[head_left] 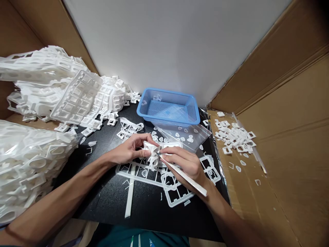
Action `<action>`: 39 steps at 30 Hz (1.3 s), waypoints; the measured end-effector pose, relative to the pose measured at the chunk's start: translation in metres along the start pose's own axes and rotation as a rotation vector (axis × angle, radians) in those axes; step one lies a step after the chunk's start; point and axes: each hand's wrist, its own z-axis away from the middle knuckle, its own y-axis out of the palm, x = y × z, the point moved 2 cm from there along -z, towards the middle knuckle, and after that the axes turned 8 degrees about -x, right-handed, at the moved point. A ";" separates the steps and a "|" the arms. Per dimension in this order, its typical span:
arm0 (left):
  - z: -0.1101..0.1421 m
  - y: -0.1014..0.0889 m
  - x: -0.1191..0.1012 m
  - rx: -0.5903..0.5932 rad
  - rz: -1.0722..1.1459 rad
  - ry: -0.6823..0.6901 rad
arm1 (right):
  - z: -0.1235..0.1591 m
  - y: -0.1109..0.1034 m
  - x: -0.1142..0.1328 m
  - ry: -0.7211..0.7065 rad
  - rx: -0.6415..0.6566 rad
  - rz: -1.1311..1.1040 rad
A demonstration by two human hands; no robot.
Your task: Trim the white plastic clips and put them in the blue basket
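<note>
My left hand (130, 149) pinches a white moulded plastic part (153, 162) with rounded openings, thumb in front and fingers behind. In my right hand (187, 165) is a craft knife (190, 180) with a long white handle, held like a pen. Its dark, narrow tip meets the middle of the plastic part, though the exact contact is hard to make out. Beneath both hands lie white plastic frames (149, 179) with open grid cells. Small clear teardrop-shaped scraps are scattered around them.
A blue mesh basket (168, 118) stands at the back, partly over a clear plastic bag (196, 137). Large heaps of white moulded sheets (77, 97) fill the left side. Loose white pieces (238, 137) lie on cardboard at right. A white strip (130, 197) lies near the front.
</note>
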 end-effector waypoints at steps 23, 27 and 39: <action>-0.003 -0.003 -0.001 -0.010 -0.161 0.121 | -0.012 -0.015 -0.004 0.433 -0.023 -0.256; -0.002 -0.002 -0.001 -0.005 -0.156 0.111 | -0.012 -0.013 -0.004 0.429 -0.020 -0.262; -0.003 -0.001 -0.001 -0.049 -0.183 0.095 | -0.007 -0.009 0.000 0.316 -0.009 -0.133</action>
